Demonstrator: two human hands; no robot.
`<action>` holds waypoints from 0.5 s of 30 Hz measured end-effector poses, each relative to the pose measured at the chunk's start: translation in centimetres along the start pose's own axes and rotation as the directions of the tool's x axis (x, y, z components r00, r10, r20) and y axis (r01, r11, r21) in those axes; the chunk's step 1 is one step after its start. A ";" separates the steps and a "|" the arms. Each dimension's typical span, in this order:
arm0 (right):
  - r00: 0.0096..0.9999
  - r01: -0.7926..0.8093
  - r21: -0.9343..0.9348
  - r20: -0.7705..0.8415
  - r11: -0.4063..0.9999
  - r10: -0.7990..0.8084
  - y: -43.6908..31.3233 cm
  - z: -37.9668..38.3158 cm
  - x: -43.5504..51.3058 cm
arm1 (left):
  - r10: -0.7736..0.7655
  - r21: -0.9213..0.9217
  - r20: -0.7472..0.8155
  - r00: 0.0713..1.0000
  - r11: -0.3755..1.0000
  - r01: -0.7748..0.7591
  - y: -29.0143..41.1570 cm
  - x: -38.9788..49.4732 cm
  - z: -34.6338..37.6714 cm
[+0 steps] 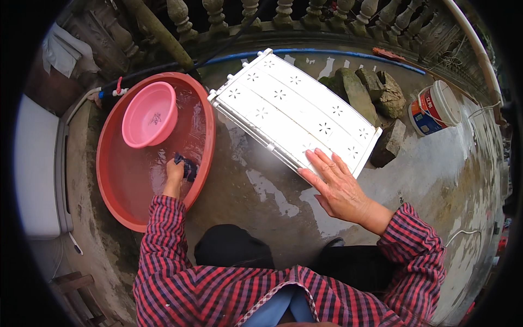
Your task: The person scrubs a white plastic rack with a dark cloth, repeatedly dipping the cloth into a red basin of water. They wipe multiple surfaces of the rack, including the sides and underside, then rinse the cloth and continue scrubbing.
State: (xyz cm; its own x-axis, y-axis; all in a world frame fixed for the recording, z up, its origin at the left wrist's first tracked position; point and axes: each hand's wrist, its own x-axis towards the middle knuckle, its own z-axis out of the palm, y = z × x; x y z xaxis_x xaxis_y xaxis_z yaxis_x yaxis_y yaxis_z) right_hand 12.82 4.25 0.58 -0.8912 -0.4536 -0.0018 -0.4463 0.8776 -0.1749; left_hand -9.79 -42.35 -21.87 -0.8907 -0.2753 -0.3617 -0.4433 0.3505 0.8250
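Observation:
My left hand (175,171) grips a dark wet cloth (187,167) inside a large red plastic tub (207,135) of cloudy water, near its right wall. A pink plastic basin (149,114) floats in the tub, beyond that hand. My right hand (337,184) rests, fingers spread, on the near corner of a white plastic rack (286,102) with flower-shaped cutouts. Nothing is held in it. The rack lies tilted to the right of the tub, its slatted top facing up.
Rough stone blocks (355,92) lie beyond the rack. A lidded paint bucket (435,108) stands at the right. A blue pipe (327,52) runs before the stone balustrade (284,16). A white appliance (39,163) is at the left. The concrete floor (261,204) is wet.

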 end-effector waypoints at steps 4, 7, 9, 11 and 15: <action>0.995 -0.004 0.097 -0.098 0.995 0.013 0.3 0.4 0.1 | 0.751 -0.060 0.020 0.660 0.660 -0.749 14.0 -8.5 0.4; 0.995 0.005 0.085 -0.102 0.996 0.004 0.3 0.3 -0.1 | 0.907 -0.004 0.200 0.370 0.378 -0.926 22.5 -13.5 5.4; 0.993 0.009 0.105 -0.118 0.994 0.004 0.4 0.4 -0.3 | 0.914 -0.012 0.393 0.102 0.116 -0.993 26.5 -14.8 9.9; 0.992 0.012 0.104 -0.126 0.994 0.001 0.5 0.6 -0.4 | 0.780 0.042 0.616 0.112 0.110 -0.993 28.6 -15.6 13.6; 0.988 0.045 0.090 -0.154 0.995 -0.031 0.9 0.8 -0.8 | 0.703 0.068 0.710 0.027 -0.030 -0.997 29.7 -17.2 14.9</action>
State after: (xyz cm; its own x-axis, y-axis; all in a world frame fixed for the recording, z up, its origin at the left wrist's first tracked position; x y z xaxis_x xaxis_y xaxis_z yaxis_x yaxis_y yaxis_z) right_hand 13.21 5.25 -0.33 -0.8787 -0.4514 0.1555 -0.4773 0.8387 -0.2623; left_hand -9.14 -13.85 2.41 -0.4075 0.8748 0.2619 0.8947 0.3251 0.3062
